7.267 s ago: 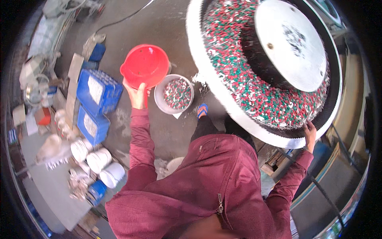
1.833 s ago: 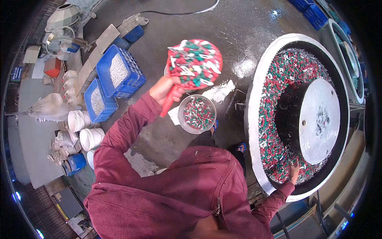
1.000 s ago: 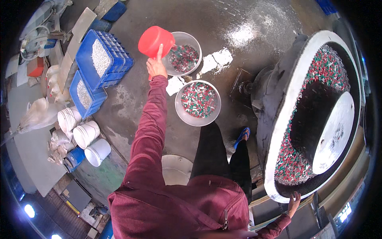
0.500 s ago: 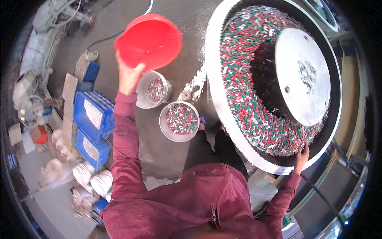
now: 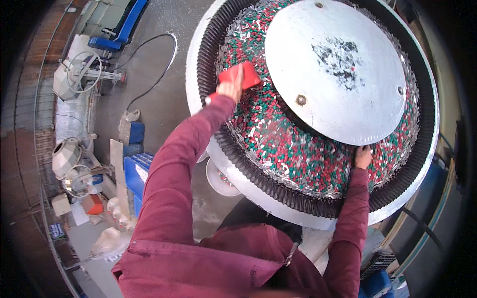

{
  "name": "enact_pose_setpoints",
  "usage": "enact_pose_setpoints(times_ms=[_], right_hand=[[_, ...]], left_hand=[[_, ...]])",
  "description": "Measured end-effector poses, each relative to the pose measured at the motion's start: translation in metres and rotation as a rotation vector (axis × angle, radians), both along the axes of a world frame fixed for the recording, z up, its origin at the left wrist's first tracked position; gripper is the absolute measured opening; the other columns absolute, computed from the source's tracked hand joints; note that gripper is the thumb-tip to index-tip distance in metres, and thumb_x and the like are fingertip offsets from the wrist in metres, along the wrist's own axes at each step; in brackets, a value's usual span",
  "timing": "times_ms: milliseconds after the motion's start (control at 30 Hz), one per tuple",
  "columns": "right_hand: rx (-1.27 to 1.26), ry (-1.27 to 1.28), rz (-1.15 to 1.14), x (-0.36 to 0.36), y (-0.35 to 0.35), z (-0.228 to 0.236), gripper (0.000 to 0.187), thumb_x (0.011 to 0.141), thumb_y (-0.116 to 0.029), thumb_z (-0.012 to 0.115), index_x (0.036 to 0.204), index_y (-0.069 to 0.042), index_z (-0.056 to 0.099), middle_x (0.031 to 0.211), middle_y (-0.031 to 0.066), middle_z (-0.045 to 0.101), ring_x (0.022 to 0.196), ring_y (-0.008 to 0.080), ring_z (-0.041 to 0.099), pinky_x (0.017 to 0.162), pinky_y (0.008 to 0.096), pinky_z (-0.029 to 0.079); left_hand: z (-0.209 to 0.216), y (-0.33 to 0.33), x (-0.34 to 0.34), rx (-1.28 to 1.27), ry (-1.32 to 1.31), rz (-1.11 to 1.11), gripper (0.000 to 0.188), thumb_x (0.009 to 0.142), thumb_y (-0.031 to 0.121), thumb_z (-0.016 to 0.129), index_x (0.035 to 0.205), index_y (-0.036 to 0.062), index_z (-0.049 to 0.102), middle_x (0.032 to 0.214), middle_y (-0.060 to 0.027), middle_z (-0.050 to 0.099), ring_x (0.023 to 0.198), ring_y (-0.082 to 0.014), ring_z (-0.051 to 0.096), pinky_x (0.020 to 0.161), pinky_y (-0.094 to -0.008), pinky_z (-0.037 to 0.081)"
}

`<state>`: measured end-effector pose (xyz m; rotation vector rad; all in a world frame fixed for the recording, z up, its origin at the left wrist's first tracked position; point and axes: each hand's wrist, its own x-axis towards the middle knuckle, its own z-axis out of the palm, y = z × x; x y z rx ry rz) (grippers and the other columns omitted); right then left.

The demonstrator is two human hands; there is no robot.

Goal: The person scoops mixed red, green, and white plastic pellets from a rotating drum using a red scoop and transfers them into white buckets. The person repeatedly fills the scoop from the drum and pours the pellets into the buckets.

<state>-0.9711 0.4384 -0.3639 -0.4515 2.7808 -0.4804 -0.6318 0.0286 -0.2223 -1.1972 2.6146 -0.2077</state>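
Note:
My left hand (image 5: 231, 88) grips a red plastic bowl (image 5: 244, 74) low over the left side of a large round machine tub (image 5: 211, 144). Its opening is turned out of sight, so what it holds is hidden. A ring of small red, green and white pieces (image 5: 278, 136) mixed with pale metal parts fills the tub. Above the middle of the tub sits a pale round disc (image 5: 338, 69) with bolts and dark smudges. My right hand (image 5: 363, 158) reaches in at the disc's near rim, among the pieces; its fingertips are partly hidden there.
A pale bucket (image 5: 218, 179) with similar pieces stands on the floor left of the tub, partly covered by it. Farther left are blue crates (image 5: 136, 171), polygonal barrel machines (image 5: 69, 82) and a black cable (image 5: 144, 69) on the floor.
My left hand has brought the red bowl from above the floor buckets rightward to the tub and turned it over. My right hand has gone from the tub's near edge inward to the disc.

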Motion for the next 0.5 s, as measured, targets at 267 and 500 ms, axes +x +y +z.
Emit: enact_pose_setpoints(times_ms=[267,500], right_hand=[[-0.160,-0.585,0.078,0.121,-0.062,0.037,0.074,0.072,-0.061,0.052,0.116,-0.001,0.054,0.106,0.0284,0.056,0.102,0.0364,0.055,0.087,0.0409,0.041],[-0.267,-0.571,0.254,0.142,-0.059,0.146,0.057,0.069,-0.046,0.062,0.102,0.001,0.061,0.092,0.0198,0.063,0.089,0.0287,0.060,0.079,0.0356,0.045]], left_hand=[[0.008,0.184,-0.010,0.542,-0.172,0.357,0.096,0.076,0.015,0.054,0.135,0.0021,-0.021,0.082,-0.0240,0.063,0.067,-0.0349,0.064,0.065,-0.0439,0.050],[0.006,0.236,-0.037,1.493,0.413,0.984,0.074,0.080,0.005,0.038,0.138,0.0161,-0.005,0.063,-0.0111,0.057,0.044,-0.0185,0.051,0.034,-0.0332,0.040]])
